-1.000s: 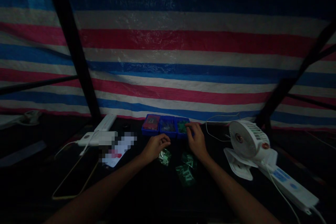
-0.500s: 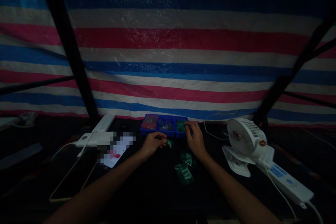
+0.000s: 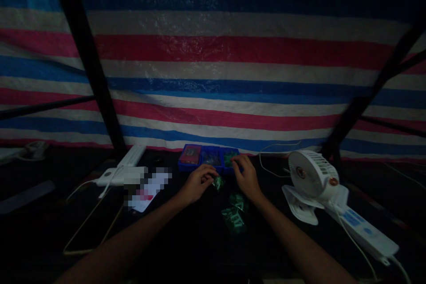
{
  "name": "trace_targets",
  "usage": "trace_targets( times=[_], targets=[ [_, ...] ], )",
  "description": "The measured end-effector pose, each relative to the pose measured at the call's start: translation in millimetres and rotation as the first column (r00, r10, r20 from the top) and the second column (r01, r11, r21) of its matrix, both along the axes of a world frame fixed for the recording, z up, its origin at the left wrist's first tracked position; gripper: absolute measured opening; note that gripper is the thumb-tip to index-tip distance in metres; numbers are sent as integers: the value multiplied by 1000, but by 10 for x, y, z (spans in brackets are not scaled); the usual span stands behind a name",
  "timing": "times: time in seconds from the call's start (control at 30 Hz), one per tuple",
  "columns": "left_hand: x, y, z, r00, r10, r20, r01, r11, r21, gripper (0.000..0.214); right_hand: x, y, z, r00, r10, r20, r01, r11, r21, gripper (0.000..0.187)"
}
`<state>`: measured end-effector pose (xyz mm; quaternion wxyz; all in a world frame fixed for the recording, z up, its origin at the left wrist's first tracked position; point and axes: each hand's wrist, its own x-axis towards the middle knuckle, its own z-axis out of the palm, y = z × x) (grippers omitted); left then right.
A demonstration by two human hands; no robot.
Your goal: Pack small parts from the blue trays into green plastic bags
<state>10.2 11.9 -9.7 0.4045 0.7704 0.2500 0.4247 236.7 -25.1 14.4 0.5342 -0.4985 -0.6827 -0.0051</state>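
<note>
Green packet [image 3: 218,182], dim, partly behind left hand [image 3: 197,183]

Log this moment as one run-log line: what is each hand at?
left hand: at small green packet | right hand: at right compartment of blue tray | green packets: lying in front of tray

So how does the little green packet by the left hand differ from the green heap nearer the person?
The little packet is a single piece at the fingertips of the left hand, while the heap is bigger, several overlapping pieces lying apart from both hands. Both are glossy green.
</note>
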Motion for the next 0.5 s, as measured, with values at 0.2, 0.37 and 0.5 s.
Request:
trace_targets(
  times=[0.2,0.37,0.5],
  targets=[
    [-45,-64,144,980,197,-9,-191,958,215,19,-76,-48,-25,991,133,33,-130,989,-75,26],
    [-56,-141,225,971,239,28,-231,895,382,22,-100,-50,-75,966,253,59,-238,953,-190,34],
    [-56,-179,227,978,203,40,-200,880,430,22,-110,-50,-101,950,308,46,-288,926,-242,41]
  ],
)
